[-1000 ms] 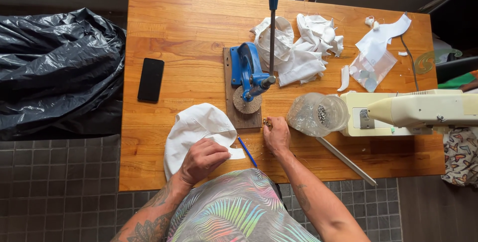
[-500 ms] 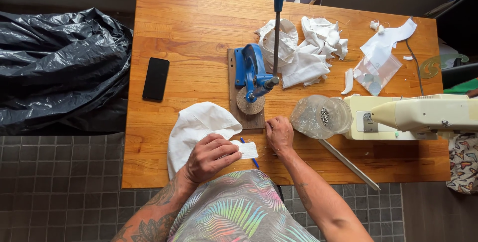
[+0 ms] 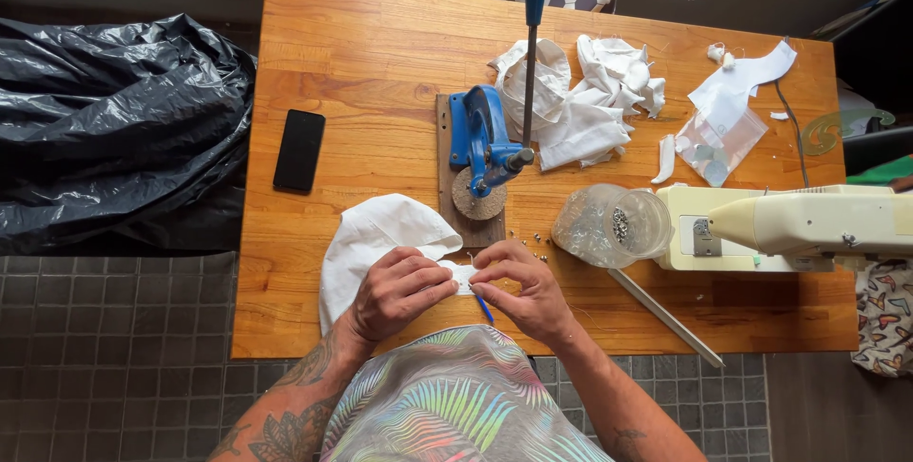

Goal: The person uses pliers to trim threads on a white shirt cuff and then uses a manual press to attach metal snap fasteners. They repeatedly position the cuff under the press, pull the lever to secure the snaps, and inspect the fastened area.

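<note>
A crumpled black plastic sheet (image 3: 114, 129) lies on the tiled floor at the far left, and a black slab phone (image 3: 299, 149) rests face up on the orange-brown wooden counter (image 3: 380, 53). At the counter's near edge, the left hand (image 3: 399, 291) presses down on a rounded piece of white fabric (image 3: 376, 234), its grip closed on the cloth's small tab; the right hand (image 3: 523, 291) meets it there, fingertips pinched on the same tab, a blue pen (image 3: 484, 308) beneath. The blue lever-handled hand press (image 3: 485, 139) on its wooden base stands just beyond, handle up, nothing under the die. Loose small metal studs (image 3: 533, 239) dot the counter beside a clear plastic tub (image 3: 613, 224). Judging by this, the piece is not yet pressed; more white fabric (image 3: 590, 101) is heaped behind, and a cream sewing machine (image 3: 789, 224) sits at right.
</note>
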